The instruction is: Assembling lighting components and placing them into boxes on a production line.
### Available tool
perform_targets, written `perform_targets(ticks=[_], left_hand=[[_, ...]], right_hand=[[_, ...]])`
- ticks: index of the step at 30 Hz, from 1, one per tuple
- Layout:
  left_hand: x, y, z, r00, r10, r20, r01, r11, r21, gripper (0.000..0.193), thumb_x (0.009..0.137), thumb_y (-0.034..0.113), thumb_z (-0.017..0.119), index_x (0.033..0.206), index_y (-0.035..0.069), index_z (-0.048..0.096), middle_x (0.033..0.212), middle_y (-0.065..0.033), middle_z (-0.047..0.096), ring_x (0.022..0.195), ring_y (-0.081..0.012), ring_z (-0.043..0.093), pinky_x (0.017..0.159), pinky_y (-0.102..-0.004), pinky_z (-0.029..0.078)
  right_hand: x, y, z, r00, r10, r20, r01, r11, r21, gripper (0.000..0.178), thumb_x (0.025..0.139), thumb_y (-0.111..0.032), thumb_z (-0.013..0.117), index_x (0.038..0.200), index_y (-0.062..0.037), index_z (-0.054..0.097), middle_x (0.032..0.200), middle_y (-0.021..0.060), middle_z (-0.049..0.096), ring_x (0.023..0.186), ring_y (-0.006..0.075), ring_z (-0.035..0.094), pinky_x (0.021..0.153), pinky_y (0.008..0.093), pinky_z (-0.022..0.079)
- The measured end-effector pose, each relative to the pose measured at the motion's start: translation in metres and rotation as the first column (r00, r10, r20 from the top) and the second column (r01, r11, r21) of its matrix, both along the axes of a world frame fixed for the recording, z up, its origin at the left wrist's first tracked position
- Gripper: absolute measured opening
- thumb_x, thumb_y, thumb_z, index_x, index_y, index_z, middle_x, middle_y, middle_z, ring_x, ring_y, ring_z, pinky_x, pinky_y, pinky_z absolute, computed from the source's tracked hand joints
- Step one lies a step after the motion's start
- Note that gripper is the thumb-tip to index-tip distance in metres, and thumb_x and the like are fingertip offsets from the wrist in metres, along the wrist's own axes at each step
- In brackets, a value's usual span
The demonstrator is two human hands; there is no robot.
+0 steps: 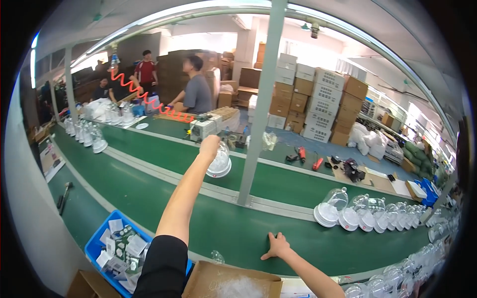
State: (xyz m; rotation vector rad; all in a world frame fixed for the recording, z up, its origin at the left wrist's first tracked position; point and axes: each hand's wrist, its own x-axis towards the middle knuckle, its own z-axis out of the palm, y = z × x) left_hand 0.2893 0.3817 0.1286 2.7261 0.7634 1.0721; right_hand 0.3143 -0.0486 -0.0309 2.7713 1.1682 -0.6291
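Observation:
Stretched far forward, my left hand (pixel 210 145) is closed on the top of a clear bell-shaped dome with a white base (pixel 219 168). The dome is at the far strip of the green conveyor belt; whether it rests there I cannot tell. My right hand (pixel 277 245) is low over the near green belt (pixel 223 228), fingers spread, with nothing in it. To its right, a row of similar clear domes on white bases (pixel 329 211) runs along the belt's far edge.
A blue bin (pixel 115 218) of small printed cards and an open cardboard box (pixel 231 280) stand near me. A grey post (pixel 261 99) rises between the belts. More domes (pixel 89 135) are at far left. Across the belts, a person (pixel 198 87) stands near a coiled orange hose (pixel 149 102).

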Motion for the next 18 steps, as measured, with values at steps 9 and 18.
perform_targets(ticks=[9, 18], left_hand=[[0.093, 0.03, -0.105, 0.969, -0.169, 0.181, 0.174, 0.985, -0.012, 0.024, 0.089, 0.017, 0.049, 0.088, -0.001, 0.065, 0.086, -0.0224, 0.064, 0.081, -0.0398, 0.062, 0.071, -0.0498, 0.047], [0.113, 0.115, -0.165, 0.918, -0.179, 0.353, 0.25, 0.954, -0.164, 0.067, 0.078, -0.008, 0.043, 0.144, -0.003, 0.032, 0.128, -0.0276, 0.053, 0.121, -0.0398, 0.05, 0.106, -0.0394, 0.037]], right_hand=[[-0.005, -0.004, -0.005, 1.0, -0.012, 0.016, 0.01, 0.992, 0.123, 0.122, 0.048, -0.041, 0.093, 0.147, -0.0158, 0.026, 0.146, 0.0215, 0.03, 0.135, 0.0384, 0.034, 0.102, 0.0486, 0.043], [-0.009, 0.025, -0.012, 0.995, 0.048, -0.089, -0.026, 0.972, 0.234, 0.129, 0.044, -0.045, 0.093, 0.151, -0.0165, 0.026, 0.149, 0.0315, 0.021, 0.136, 0.0449, 0.029, 0.108, 0.0495, 0.033]])
